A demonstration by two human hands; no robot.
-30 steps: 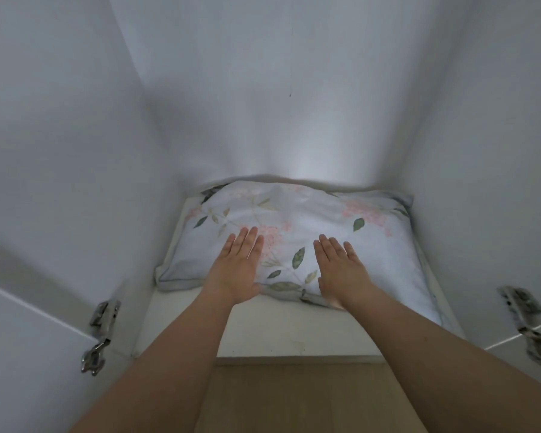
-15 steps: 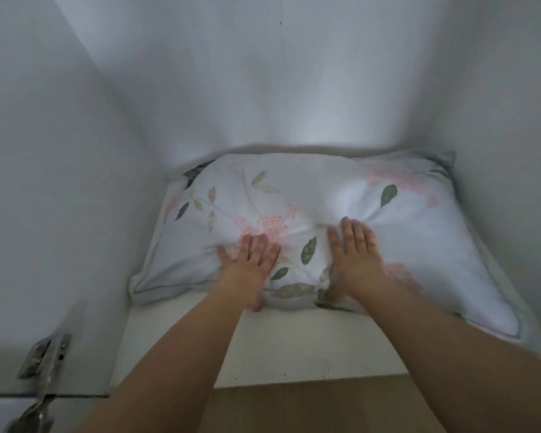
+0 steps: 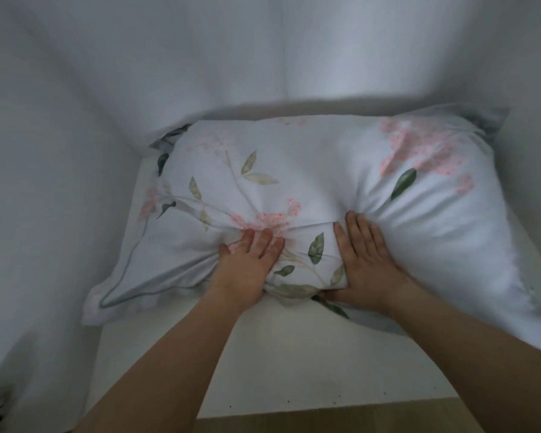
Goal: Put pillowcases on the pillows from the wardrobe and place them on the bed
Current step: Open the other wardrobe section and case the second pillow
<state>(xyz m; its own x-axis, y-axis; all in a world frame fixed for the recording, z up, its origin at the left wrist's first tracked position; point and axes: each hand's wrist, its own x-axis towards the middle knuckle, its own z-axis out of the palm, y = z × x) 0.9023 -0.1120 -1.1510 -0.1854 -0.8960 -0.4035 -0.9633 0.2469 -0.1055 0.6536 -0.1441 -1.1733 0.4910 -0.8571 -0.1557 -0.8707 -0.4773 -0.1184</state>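
The pillow (image 3: 310, 195), near the shelf's (image 3: 294, 370) front edge, is gripped by left hand (image 3: 247, 264) and right hand (image 3: 366, 260), fingers dug in, likely for lifting out.

Two bare forearms come up from the bottom edge, with no sleeves, cuffs or gloves on any part that shows. The left hand (image 3: 247, 270) and the right hand (image 3: 367, 270) are both uncovered. Neither wrist carries a watch, band or bracelet, and the visible fingers (image 3: 361, 226) bear no rings. The fingernails are too blurred to tell.
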